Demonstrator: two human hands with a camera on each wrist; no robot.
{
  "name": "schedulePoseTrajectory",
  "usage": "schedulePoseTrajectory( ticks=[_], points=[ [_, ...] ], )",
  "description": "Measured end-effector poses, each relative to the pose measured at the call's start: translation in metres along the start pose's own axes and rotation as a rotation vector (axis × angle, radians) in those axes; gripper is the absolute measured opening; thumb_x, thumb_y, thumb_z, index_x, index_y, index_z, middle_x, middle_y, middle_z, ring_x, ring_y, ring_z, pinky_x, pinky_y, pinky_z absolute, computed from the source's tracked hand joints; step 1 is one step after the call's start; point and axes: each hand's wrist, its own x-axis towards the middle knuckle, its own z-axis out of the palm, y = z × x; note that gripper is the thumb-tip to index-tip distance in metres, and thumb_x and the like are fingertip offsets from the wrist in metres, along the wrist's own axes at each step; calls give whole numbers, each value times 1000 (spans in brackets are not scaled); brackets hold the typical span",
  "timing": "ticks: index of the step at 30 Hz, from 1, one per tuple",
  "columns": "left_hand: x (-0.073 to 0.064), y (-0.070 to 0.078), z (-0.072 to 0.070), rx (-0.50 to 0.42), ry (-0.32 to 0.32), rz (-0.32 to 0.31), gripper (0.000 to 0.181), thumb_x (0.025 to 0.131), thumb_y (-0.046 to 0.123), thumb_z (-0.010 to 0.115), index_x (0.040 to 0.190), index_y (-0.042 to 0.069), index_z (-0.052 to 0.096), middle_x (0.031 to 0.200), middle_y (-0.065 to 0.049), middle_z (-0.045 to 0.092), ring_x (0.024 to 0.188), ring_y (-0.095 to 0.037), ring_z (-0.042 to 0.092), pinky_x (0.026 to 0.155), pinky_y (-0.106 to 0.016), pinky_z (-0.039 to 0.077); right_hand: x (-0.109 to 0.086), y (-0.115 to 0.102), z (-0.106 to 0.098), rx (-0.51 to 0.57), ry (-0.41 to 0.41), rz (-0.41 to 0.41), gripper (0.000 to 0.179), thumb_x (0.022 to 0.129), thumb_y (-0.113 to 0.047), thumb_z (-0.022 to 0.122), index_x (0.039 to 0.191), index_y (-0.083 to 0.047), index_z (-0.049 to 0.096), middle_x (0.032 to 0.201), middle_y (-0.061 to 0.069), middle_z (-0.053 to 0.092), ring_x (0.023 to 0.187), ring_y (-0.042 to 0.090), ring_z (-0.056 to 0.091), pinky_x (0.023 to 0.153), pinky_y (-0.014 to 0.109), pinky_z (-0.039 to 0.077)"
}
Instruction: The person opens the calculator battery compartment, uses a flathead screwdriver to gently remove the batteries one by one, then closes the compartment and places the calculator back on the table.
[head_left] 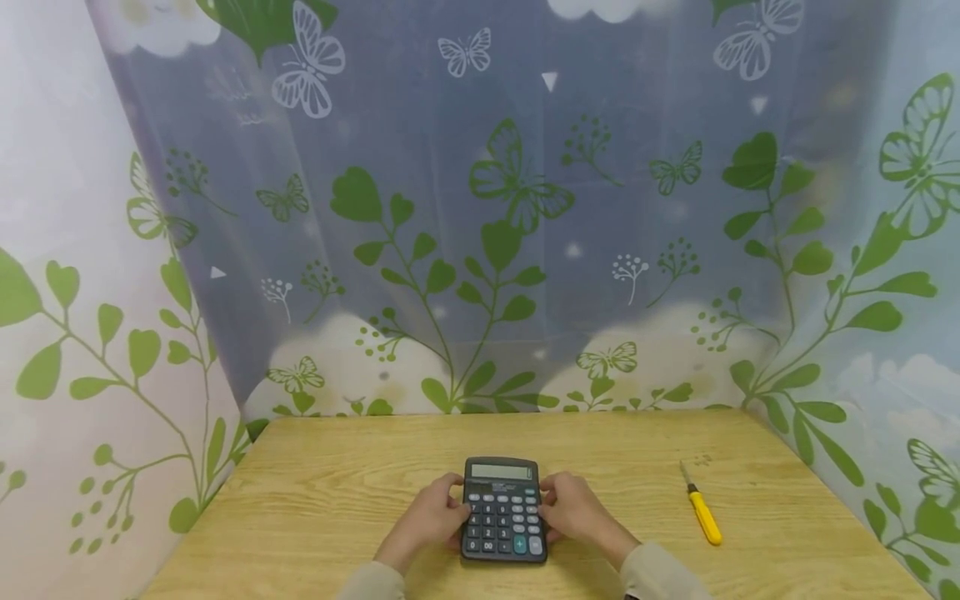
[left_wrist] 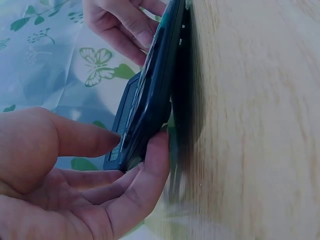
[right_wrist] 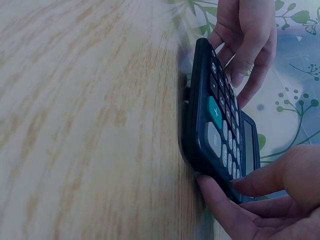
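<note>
A dark calculator (head_left: 502,510) faces up at the near middle of the table, its display at the far end. My left hand (head_left: 435,514) grips its left edge, thumb on top by the keys and fingers beneath, as the left wrist view shows. On the opposite edge my right hand (head_left: 576,510) pinches it the same way, thumb (right_wrist: 265,177) over the key side and a finger under the rim. In both wrist views the calculator sits close over the wood, with a dark shadow below it.
A screwdriver (head_left: 703,512) with a yellow handle lies on the wooden table (head_left: 315,492) to the right, its tip pointing away. Small bits (head_left: 702,459) lie near that tip. Patterned curtains (head_left: 420,275) with leaves and butterflies stand behind the table and at both sides.
</note>
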Motion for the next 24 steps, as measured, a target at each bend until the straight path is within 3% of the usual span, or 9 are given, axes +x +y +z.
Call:
schedulePoseTrajectory(
  ticks=[9,15,24],
  points=[
    [-1,3,-1,-52,-26,0,58,99,4,62,150,-11,40,102,-17,64,79,-19,65,61,-30,64,1,1,0,9,-14,6,43,92,8,63,132,21,53,101,23,67,76,18,70,57,26,64],
    [-2,7,-1,-12,-39,27,61,98,5,63,152,-10,38,109,-20,64,83,-21,67,63,-34,64,1,1,0,18,-12,12,45,92,9,62,134,22,51,102,25,67,76,19,70,58,27,64],
    [-6,11,1,-215,-82,10,77,97,-5,60,159,-11,14,112,-21,53,71,-21,69,59,-40,67,-1,0,2,1,10,24,48,94,7,62,137,21,48,107,29,67,79,19,70,59,25,63]
  ],
)
